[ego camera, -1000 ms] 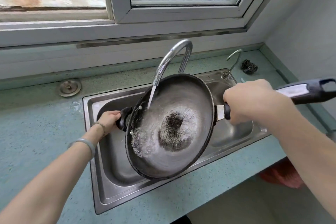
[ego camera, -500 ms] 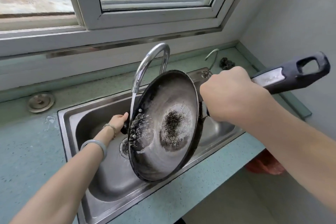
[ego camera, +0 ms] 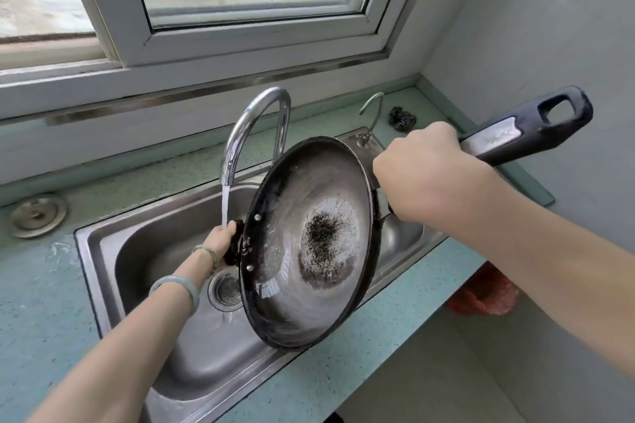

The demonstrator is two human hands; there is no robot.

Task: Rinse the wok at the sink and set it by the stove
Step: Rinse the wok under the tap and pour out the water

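While tap water runs, wok tipped steeply over sink, left hand gripping helper handle, right hand clenched round long handle

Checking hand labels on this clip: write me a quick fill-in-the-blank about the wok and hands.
The right hand grips the long ____ of the wok. The left hand holds its small side handle above the ____. Water from the tap lands on the ____ hand.
Missing: handle; sink; left.

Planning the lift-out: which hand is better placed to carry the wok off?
Likely right: the right hand grips the wok by its long handle; the left hand only holds the small side handle under the tap.
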